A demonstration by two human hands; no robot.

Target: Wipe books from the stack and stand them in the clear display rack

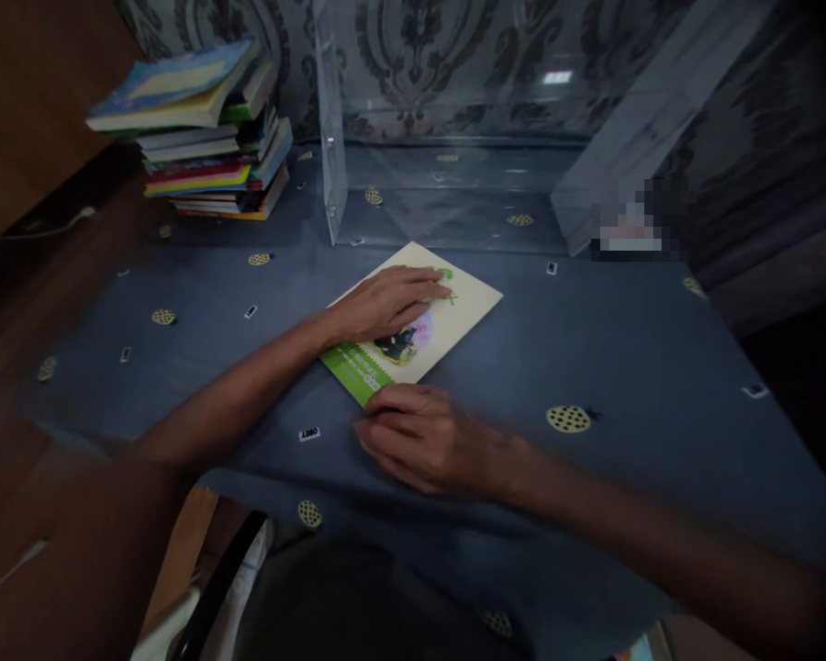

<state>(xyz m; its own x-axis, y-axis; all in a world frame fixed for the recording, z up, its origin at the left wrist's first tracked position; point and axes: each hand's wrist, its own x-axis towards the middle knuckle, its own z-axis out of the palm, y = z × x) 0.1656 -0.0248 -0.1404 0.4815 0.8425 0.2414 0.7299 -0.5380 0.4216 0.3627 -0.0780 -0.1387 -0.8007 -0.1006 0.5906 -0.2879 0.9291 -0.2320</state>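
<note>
Left hand (pixel 385 305) flat atop booklet (pixel 454 317), right hand (pixel 423 439) at its near corner.

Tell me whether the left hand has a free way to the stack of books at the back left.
Probably yes: the left hand lies flat on the booklet, and only bare cloth shows between it and the stack of books.

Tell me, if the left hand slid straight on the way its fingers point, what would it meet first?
The left hand lies flat on the booklet, fingers pointing right. Past the booklet's edge only bare blue cloth shows in that line, though depth is hard to judge.
</note>
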